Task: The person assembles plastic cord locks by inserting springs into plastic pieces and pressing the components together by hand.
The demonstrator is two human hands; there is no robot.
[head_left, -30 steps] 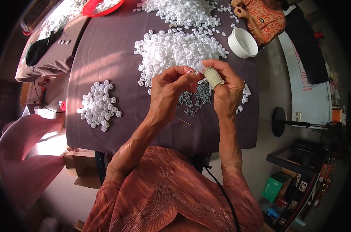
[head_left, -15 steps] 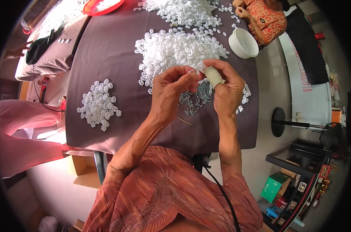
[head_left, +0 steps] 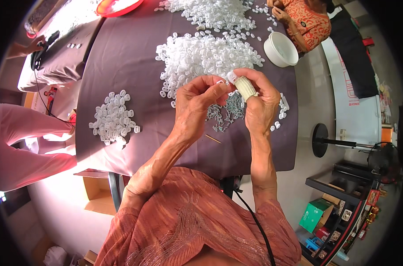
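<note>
While we scan from the left, a person's pink sleeve [head_left: 24, 146] shows beside the table [head_left: 121, 80], whose dull purple cloth carries a small heap of white plastic pieces [head_left: 114, 117]. Near the middle, our left hand [head_left: 197, 104] pinches its fingertips together on a small white plastic ring [head_left: 220, 82], held above a scatter of grey metal screws [head_left: 226, 113]. Just right, our right hand [head_left: 257, 102] is closed around a ribbed cream cylinder [head_left: 245, 87]. Farther off lie the large white heap [head_left: 206, 55] and a round white bowl [head_left: 280, 48]. On the right floor stand a white sign board [head_left: 350, 111] and, nearer, a green box [head_left: 314, 215].
</note>
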